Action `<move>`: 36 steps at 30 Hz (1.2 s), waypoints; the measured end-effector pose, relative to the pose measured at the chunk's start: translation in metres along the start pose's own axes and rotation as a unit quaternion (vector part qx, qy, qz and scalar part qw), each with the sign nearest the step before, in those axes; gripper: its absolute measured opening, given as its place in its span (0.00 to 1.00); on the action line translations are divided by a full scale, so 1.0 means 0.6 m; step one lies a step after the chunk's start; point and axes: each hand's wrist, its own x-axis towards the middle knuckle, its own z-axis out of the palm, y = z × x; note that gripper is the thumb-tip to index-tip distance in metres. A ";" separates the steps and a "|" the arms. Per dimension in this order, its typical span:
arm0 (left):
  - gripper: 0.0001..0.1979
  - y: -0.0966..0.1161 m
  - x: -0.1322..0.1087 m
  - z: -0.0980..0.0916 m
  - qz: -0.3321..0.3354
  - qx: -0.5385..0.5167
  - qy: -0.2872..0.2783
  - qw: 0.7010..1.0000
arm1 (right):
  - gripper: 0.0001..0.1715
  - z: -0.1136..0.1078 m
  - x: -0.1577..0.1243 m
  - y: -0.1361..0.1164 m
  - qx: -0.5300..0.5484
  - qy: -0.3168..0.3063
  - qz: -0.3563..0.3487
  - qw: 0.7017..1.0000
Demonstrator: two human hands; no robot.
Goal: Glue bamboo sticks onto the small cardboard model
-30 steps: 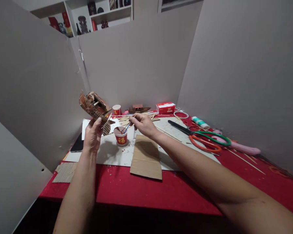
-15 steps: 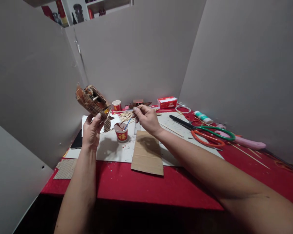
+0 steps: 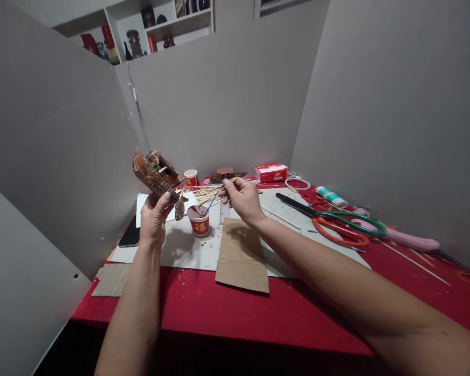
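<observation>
My left hand (image 3: 153, 219) grips a brown cardboard model boat (image 3: 153, 175) from below, lifted above the table and tilted. A ridged paddle-shaped piece (image 3: 179, 209) hangs at its right end, near the cup. My right hand (image 3: 243, 199) is closed in a pinch on a thin wooden stick (image 3: 232, 180); its lower end is hard to make out against the sticks behind. Between the hands stands a red paper cup (image 3: 200, 226) with brown paint on its inner wall and a blue stick (image 3: 210, 204) leaning in it.
Flat cardboard (image 3: 243, 256) lies before my right hand. Behind are loose sticks (image 3: 207, 194), another boat model (image 3: 229, 176), a second cup (image 3: 190, 177) and a tissue pack (image 3: 271, 172). Large scissors (image 3: 337, 222) and a glue bottle (image 3: 331, 197) lie right; a phone (image 3: 130, 234) lies left.
The view has tilted up a little, so more of the wall shelf shows and the scene sits lower and further right. Both hands keep their holds, with little movement of their own.
</observation>
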 end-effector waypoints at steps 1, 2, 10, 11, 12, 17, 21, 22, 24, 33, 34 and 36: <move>0.19 0.000 0.000 -0.001 0.001 0.002 0.000 1.000 | 0.26 -0.001 0.002 0.001 0.001 0.004 0.006 1.000; 0.18 -0.001 0.000 -0.001 0.002 0.004 -0.001 1.000 | 0.25 -0.002 0.003 0.001 -0.001 0.005 0.013 1.000; 0.20 -0.003 0.003 -0.002 -0.007 0.010 0.006 1.000 | 0.17 -0.001 0.008 0.002 0.035 0.038 0.082 0.995; 0.21 -0.004 0.003 -0.002 -0.008 0.011 0.005 1.000 | 0.16 0.000 0.008 0.002 0.043 0.043 0.090 0.994; 0.21 -0.004 0.003 -0.003 -0.009 0.012 0.005 1.000 | 0.16 0.000 0.009 0.002 0.050 0.046 0.099 0.993; 0.24 -0.002 0.000 -0.001 -0.025 0.030 0.016 0.999 | 0.15 0.001 0.010 -0.002 0.070 0.055 0.132 0.987; 0.26 0.001 -0.003 0.003 -0.041 0.041 0.024 0.998 | 0.16 0.001 0.009 -0.005 0.030 0.032 0.156 0.987; 0.26 0.001 -0.003 0.003 -0.040 0.045 0.026 0.998 | 0.17 0.001 0.009 -0.006 0.022 0.027 0.160 0.987; 0.26 -0.001 -0.003 0.001 -0.040 0.054 0.028 0.997 | 0.17 0.001 0.010 -0.007 0.024 0.030 0.160 0.986; 0.25 -0.003 -0.002 -0.002 -0.022 0.134 0.030 0.990 | 0.15 -0.003 0.013 -0.011 0.091 0.078 0.261 0.958; 0.25 -0.003 -0.002 -0.002 -0.018 0.148 0.033 0.988 | 0.15 -0.003 0.013 -0.011 0.094 0.077 0.274 0.954; 0.25 -0.003 0.000 -0.004 -0.007 0.167 0.036 0.985 | 0.15 -0.003 0.012 -0.009 0.100 0.076 0.298 0.946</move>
